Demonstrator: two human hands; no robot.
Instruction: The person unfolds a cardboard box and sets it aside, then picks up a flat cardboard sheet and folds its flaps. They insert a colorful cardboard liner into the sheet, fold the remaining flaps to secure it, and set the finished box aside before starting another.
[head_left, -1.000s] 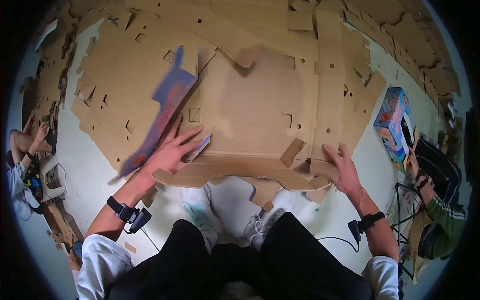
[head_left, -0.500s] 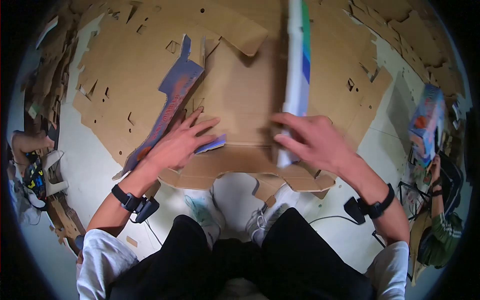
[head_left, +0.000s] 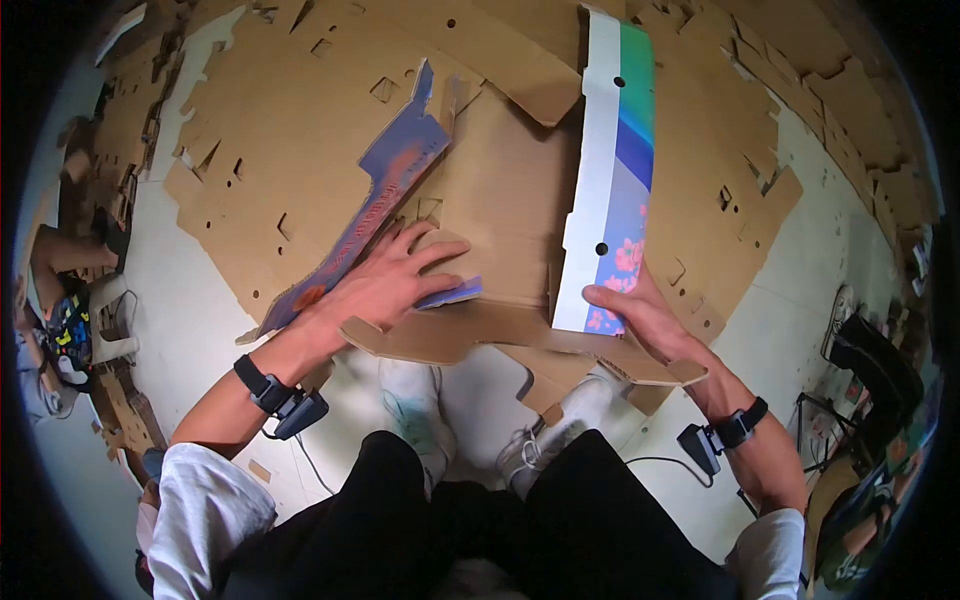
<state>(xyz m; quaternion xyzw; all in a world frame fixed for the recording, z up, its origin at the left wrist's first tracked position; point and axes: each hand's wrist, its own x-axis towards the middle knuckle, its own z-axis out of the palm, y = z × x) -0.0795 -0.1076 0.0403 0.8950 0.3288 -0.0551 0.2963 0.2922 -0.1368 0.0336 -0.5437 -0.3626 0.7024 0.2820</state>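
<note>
A partly folded cardboard box (head_left: 500, 200) lies with its brown inside facing up. Its left side wall (head_left: 375, 215), printed purple and red, leans beside my left hand (head_left: 395, 275). That hand lies with fingers spread on the box's near left corner, touching a small purple flap (head_left: 450, 294). My right hand (head_left: 640, 305) holds the near end of the right side wall (head_left: 605, 180), thumb on its face and fingers behind. This wall stands folded up, white with green, blue and pink flower print. The curved front flap (head_left: 510, 335) stretches toward my feet.
Large flat cardboard sheets (head_left: 290, 150) with cut slots lie under the box. My shoes (head_left: 415, 400) are on the pale floor (head_left: 170, 280) just below the front flap. Another person's leg (head_left: 80, 250) is at the far left, and a person in green (head_left: 850, 560) at the lower right.
My right hand has moved outward to the wall's outer side, and the right wall now shows more of its printed face. My left hand stays spread in the corner. The view has shifted slightly.
</note>
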